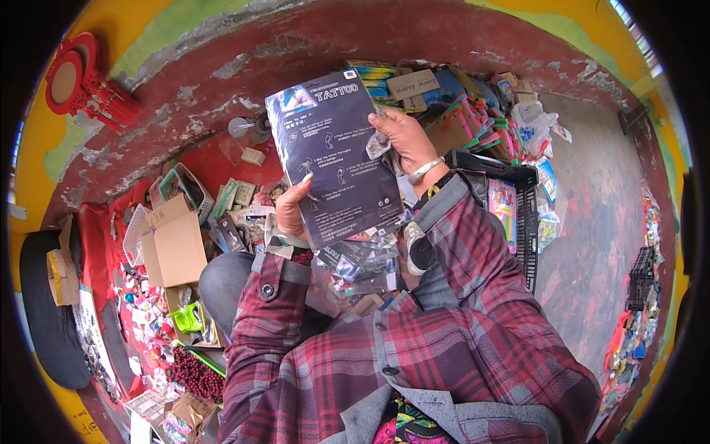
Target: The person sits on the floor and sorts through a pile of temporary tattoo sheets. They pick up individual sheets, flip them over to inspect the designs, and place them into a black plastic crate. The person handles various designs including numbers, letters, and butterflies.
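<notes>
In the head view, a flat dark packet [333,166] with white printing is held up in front of the person, above the lap, its printed face toward the camera. The left hand [293,211] grips its lower left edge with the thumb on the front; the right hand [407,140] pinches its right edge, with a small grey wad [378,144] against the thumb side. Below the packet, clear plastic sleeves [370,270] with dark inserts lie in a pile between the legs.

To the left stands an open cardboard box [174,248], a flap raised, with a bright green plastic piece [187,317] at its mouth. Just behind it are a white mesh basket [134,235] and a pale green basket [194,191]; their contents are hard to make out. At the lower left, a smaller carton [190,414] holds something in clear wrapping. To the right is a black slatted crate [526,240]; a colourful packet [502,211] shows alongside its slatted wall, whether inside I cannot tell.
</notes>
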### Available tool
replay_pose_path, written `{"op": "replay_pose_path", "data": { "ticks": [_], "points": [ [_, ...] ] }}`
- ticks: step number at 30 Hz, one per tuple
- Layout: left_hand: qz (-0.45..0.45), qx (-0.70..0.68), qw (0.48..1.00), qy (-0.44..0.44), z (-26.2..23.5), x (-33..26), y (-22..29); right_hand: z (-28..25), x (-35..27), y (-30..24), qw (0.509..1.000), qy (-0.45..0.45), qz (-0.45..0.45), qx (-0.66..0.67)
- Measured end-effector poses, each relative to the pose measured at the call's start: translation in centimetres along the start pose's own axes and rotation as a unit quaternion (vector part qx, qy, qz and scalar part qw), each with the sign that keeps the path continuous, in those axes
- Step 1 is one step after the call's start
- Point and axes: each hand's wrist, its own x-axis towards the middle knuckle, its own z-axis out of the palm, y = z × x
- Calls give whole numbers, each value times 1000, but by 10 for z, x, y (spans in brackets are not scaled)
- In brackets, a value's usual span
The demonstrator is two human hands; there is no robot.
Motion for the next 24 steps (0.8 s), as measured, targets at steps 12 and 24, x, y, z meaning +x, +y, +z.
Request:
{"op": "replay_pose_path", "data": {
  "ticks": [12, 24],
  "points": [
    [83, -43, 996, 4, 20, 11, -16, 77, -53, 45, 807, -29, -341, -481],
    [83, -145, 986, -6, 28, 10, 4, 74, -52, 17, 690, -16, -407, -598]
  ]
}}
